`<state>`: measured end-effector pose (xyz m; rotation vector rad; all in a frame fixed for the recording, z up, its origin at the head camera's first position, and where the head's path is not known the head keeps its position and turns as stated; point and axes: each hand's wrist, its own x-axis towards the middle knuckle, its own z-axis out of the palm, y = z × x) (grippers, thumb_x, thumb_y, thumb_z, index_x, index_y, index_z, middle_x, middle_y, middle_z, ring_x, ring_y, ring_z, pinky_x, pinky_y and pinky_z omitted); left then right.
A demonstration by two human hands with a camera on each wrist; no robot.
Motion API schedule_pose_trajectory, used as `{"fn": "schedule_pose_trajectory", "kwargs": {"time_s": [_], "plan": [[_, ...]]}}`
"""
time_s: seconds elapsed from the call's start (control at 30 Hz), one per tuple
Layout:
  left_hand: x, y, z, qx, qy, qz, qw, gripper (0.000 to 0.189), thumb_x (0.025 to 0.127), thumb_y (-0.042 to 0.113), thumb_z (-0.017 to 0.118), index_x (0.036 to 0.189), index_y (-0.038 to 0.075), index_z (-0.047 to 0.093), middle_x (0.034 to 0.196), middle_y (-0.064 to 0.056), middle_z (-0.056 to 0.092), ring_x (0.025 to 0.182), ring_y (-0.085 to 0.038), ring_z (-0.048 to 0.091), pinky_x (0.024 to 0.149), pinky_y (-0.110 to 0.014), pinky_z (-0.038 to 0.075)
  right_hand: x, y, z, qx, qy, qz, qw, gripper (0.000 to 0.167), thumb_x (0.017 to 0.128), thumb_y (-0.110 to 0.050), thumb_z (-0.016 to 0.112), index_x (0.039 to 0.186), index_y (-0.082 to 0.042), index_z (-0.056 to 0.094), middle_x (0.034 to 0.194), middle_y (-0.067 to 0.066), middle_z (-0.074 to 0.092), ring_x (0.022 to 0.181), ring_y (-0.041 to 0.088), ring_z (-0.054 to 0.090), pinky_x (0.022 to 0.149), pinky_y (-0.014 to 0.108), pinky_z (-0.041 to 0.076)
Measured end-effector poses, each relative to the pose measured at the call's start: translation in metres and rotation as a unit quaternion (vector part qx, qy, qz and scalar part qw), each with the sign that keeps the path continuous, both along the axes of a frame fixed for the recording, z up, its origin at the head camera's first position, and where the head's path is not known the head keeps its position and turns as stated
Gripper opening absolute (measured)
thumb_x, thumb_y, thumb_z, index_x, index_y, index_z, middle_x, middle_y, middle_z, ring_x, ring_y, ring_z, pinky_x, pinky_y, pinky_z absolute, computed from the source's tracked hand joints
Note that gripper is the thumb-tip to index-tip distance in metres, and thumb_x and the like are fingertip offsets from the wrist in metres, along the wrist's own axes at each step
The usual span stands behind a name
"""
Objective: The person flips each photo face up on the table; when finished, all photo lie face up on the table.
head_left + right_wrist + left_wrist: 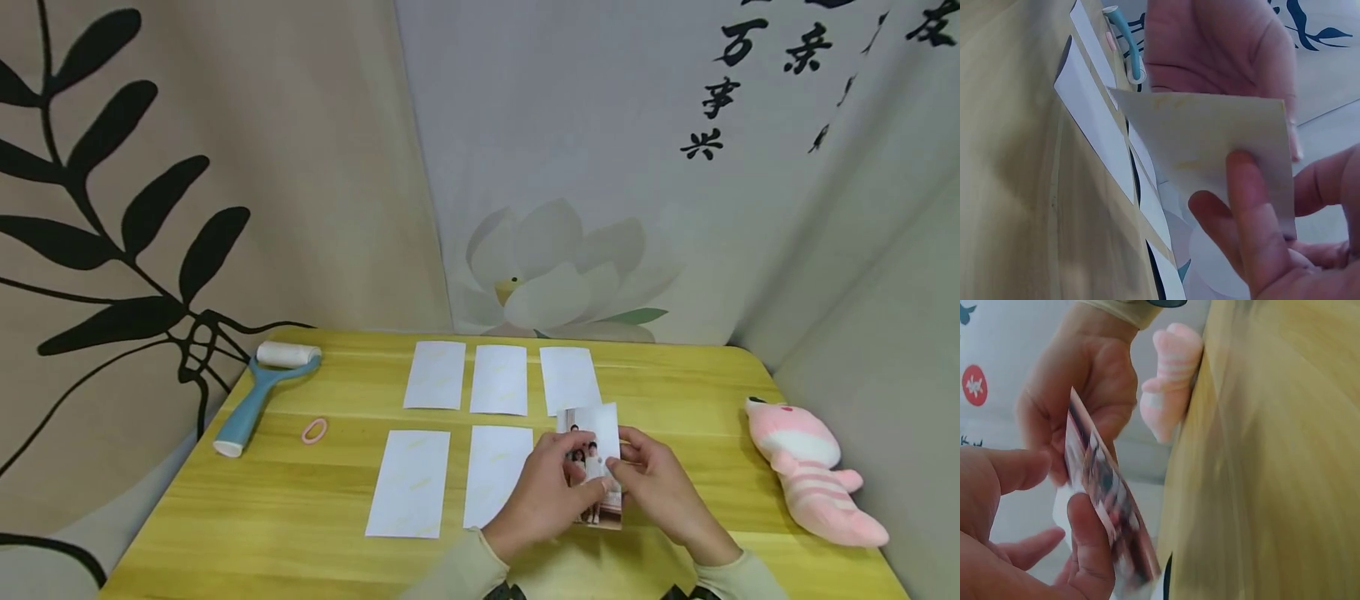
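The right hand [667, 487] grips a photo print [602, 434] by its right edge, thumb on the printed face and fingers spread against the back, as the right wrist view shows. The left hand [546, 497] reaches across the front of the print with fingers loosely bent, hiding part of the pictured people; I cannot tell how firmly it touches. The print is held tilted above the table [247, 508], its back pale with faint yellow marks. In the head view its top covers a lower corner of the far-right card [567, 375], and the left hand and wrist cover part of the near-middle card [491, 471]. Just left of that lies the near-left card [407, 483]; beyond, in the far row, are the far-left card [434, 375] and the far-middle card [498, 380]. All five show white sides with faint yellowish marks, with narrow gaps between them. Farther left sit a small pink ring [304, 434] and, at the table's edge, a lint roller [255, 407] with a blue handle and white roll. Well to the right a pink-and-white plush toy [810, 475] lies along the other edge. Behind hangs printed cloth [330, 167] with dark leaves, a pale lotus and black characters.
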<state>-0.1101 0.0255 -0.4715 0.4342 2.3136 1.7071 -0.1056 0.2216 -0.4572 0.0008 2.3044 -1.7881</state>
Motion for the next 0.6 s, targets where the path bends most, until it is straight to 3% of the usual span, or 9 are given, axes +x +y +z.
{"fn": "schedule_pose_trajectory", "kwargs": {"time_s": [0.2, 0.3, 0.4, 0.5, 0.6], "plan": [[-0.006, -0.016, -0.008, 0.015, 0.005, 0.056, 0.9983, 0.044, 0.097, 0.027, 0.077, 0.138, 0.017, 0.067, 0.127, -0.007, 0.061, 0.094, -0.008, 0.061, 0.072, -0.024, 0.053, 0.002, 0.0, 0.002, 0.003, 0.002, -0.021, 0.9998, 0.051, 0.105, -0.009, 0.062, 0.152, 0.002, 0.048, 0.136, 0.032, 0.066, 0.095, 0.025, 0.077, 0.069, 0.04, 0.066], [-0.008, -0.022, -0.012, 0.027, -0.029, 0.081, 0.9959, 0.042, 0.097, 0.026, 0.077, 0.135, 0.015, 0.067, 0.127, -0.008, 0.063, 0.1, -0.014, 0.061, 0.074, -0.027, 0.054, 0.006, 0.002, 0.001, 0.007, 0.001, -0.029, 0.9996, 0.05, 0.105, -0.009, 0.063, 0.152, 0.0, 0.048, 0.133, 0.029, 0.068, 0.093, 0.024, 0.077, 0.069, 0.039, 0.066], [-0.008, -0.025, -0.014, 0.055, -0.073, 0.081, 0.9925, 0.044, 0.096, 0.024, 0.077, 0.137, 0.014, 0.064, 0.126, -0.008, 0.064, 0.102, -0.016, 0.063, 0.076, -0.03, 0.055, 0.007, 0.004, 0.001, 0.009, 0.004, -0.028, 0.9995, 0.049, 0.105, -0.009, 0.063, 0.151, 0.0, 0.048, 0.13, 0.026, 0.07, 0.089, 0.02, 0.077, 0.067, 0.037, 0.065], [-0.011, -0.026, -0.014, 0.088, -0.104, 0.078, 0.9876, 0.047, 0.096, 0.018, 0.076, 0.14, 0.013, 0.061, 0.122, -0.01, 0.064, 0.097, -0.017, 0.064, 0.074, -0.031, 0.055, 0.004, 0.005, 0.002, 0.014, 0.012, -0.024, 0.9995, 0.048, 0.105, -0.01, 0.064, 0.15, -0.001, 0.049, 0.125, 0.023, 0.071, 0.079, 0.016, 0.074, 0.06, 0.034, 0.061], [-0.014, -0.025, -0.014, 0.112, -0.123, 0.082, 0.9827, 0.049, 0.096, 0.01, 0.073, 0.143, 0.013, 0.057, 0.116, -0.01, 0.062, 0.088, -0.017, 0.062, 0.068, -0.03, 0.054, 0.001, 0.005, 0.002, 0.017, 0.017, -0.028, 0.9993, 0.047, 0.104, -0.01, 0.065, 0.148, -0.001, 0.052, 0.112, 0.02, 0.072, 0.062, 0.01, 0.061, 0.052, 0.029, 0.053]]}}
